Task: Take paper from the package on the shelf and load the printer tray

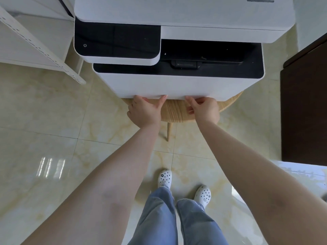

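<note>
A white printer [177, 82] with a black control panel [116, 41] and a black output slot stands on a round wooden table [177, 112]. Both of my hands reach under the bottom front edge of the printer. My left hand [145, 110] has its fingers curled up under that edge, thumb against the front face. My right hand [205, 108] grips the same edge a little to the right. The paper tray itself is hidden below the printer's front. No paper or package is in view.
A white metal shelf [44, 48] stands at the left, close to the printer. A dark brown cabinet [304, 112] stands at the right. Below is a glossy marble-tile floor [53, 138], with my legs and white clogs near the table leg [169, 131].
</note>
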A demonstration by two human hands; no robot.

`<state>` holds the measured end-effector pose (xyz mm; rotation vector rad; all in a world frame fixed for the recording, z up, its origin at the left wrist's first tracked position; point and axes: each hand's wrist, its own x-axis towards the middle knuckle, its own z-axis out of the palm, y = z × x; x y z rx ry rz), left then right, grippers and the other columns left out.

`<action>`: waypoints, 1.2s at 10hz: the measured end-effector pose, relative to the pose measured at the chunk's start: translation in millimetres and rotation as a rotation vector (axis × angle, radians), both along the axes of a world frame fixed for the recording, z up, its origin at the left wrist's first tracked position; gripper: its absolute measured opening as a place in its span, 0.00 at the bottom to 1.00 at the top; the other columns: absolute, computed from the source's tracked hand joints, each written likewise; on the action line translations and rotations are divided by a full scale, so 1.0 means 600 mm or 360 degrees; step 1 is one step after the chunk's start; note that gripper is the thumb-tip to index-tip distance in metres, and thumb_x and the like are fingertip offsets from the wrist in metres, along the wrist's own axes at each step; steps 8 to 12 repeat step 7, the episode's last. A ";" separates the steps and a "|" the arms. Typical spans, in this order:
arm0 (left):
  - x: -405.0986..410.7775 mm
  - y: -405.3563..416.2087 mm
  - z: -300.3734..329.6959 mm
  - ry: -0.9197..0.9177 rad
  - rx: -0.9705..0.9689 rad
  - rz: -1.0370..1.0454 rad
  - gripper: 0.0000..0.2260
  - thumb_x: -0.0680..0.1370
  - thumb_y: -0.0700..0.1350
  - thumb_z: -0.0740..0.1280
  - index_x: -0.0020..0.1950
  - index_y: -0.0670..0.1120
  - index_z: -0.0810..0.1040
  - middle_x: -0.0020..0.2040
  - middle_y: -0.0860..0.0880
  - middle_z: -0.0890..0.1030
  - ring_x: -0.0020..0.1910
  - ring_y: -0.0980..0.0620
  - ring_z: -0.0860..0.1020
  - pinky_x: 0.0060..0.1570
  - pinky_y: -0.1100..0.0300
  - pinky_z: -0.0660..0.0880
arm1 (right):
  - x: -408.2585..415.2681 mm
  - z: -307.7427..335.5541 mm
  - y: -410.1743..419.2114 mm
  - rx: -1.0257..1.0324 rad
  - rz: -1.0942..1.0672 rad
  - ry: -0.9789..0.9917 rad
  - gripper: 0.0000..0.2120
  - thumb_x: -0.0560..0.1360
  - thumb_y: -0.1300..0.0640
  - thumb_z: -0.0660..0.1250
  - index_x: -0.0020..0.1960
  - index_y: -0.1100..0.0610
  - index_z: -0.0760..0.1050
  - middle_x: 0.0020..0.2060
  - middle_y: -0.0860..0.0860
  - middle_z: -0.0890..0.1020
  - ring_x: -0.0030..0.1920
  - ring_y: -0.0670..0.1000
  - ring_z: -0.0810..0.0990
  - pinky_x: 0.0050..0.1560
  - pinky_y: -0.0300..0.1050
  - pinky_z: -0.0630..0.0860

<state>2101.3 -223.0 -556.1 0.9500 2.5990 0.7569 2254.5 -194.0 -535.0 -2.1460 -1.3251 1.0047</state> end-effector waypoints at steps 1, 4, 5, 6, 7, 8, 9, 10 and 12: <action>0.001 0.002 -0.004 0.0019 0.0015 -0.0023 0.34 0.64 0.73 0.65 0.50 0.43 0.74 0.49 0.48 0.81 0.51 0.45 0.77 0.49 0.52 0.67 | 0.000 -0.001 0.004 -0.0003 0.0018 -0.0061 0.22 0.67 0.30 0.64 0.36 0.50 0.79 0.27 0.46 0.84 0.33 0.47 0.82 0.39 0.48 0.80; 0.004 -0.006 0.011 -0.0007 -0.0043 -0.0057 0.33 0.65 0.72 0.64 0.51 0.43 0.73 0.49 0.48 0.81 0.51 0.45 0.77 0.49 0.52 0.67 | 0.001 0.009 -0.003 -0.0035 0.0068 -0.0101 0.24 0.67 0.30 0.63 0.38 0.51 0.78 0.29 0.47 0.84 0.34 0.48 0.83 0.42 0.52 0.81; 0.006 -0.009 0.018 -0.0036 -0.0098 -0.0081 0.32 0.66 0.71 0.65 0.52 0.43 0.73 0.50 0.47 0.80 0.51 0.45 0.77 0.49 0.52 0.68 | 0.001 0.016 -0.006 -0.0066 0.0118 -0.0105 0.23 0.68 0.30 0.62 0.38 0.51 0.78 0.29 0.47 0.84 0.35 0.48 0.83 0.42 0.51 0.81; 0.007 -0.015 0.023 -0.0067 -0.0069 -0.0135 0.30 0.68 0.67 0.67 0.53 0.43 0.72 0.52 0.47 0.79 0.51 0.45 0.77 0.47 0.54 0.67 | 0.006 0.022 -0.007 -0.0088 0.0197 -0.0086 0.20 0.70 0.35 0.64 0.37 0.52 0.78 0.30 0.47 0.84 0.34 0.48 0.83 0.41 0.50 0.81; 0.011 -0.030 0.032 -0.0386 -0.0094 -0.0190 0.21 0.73 0.58 0.69 0.54 0.43 0.71 0.52 0.48 0.78 0.49 0.46 0.78 0.43 0.56 0.68 | 0.016 0.028 -0.026 -0.0188 0.0293 0.0049 0.14 0.77 0.50 0.63 0.38 0.57 0.79 0.30 0.48 0.84 0.32 0.48 0.83 0.42 0.51 0.82; 0.011 -0.030 0.032 -0.0386 -0.0094 -0.0190 0.21 0.73 0.58 0.69 0.54 0.43 0.71 0.52 0.48 0.78 0.49 0.46 0.78 0.43 0.56 0.68 | 0.016 0.028 -0.026 -0.0188 0.0293 0.0049 0.14 0.77 0.50 0.63 0.38 0.57 0.79 0.30 0.48 0.84 0.32 0.48 0.83 0.42 0.51 0.82; 0.011 -0.030 0.032 -0.0386 -0.0094 -0.0190 0.21 0.73 0.58 0.69 0.54 0.43 0.71 0.52 0.48 0.78 0.49 0.46 0.78 0.43 0.56 0.68 | 0.016 0.028 -0.026 -0.0188 0.0293 0.0049 0.14 0.77 0.50 0.63 0.38 0.57 0.79 0.30 0.48 0.84 0.32 0.48 0.83 0.42 0.51 0.82; 0.011 -0.030 0.032 -0.0386 -0.0094 -0.0190 0.21 0.73 0.58 0.69 0.54 0.43 0.71 0.52 0.48 0.78 0.49 0.46 0.78 0.43 0.56 0.68 | 0.016 0.028 -0.026 -0.0188 0.0293 0.0049 0.14 0.77 0.50 0.63 0.38 0.57 0.79 0.30 0.48 0.84 0.32 0.48 0.83 0.42 0.51 0.82; 0.011 -0.030 0.032 -0.0386 -0.0094 -0.0190 0.21 0.73 0.58 0.69 0.54 0.43 0.71 0.52 0.48 0.78 0.49 0.46 0.78 0.43 0.56 0.68 | 0.016 0.028 -0.026 -0.0188 0.0293 0.0049 0.14 0.77 0.50 0.63 0.38 0.57 0.79 0.30 0.48 0.84 0.32 0.48 0.83 0.42 0.51 0.82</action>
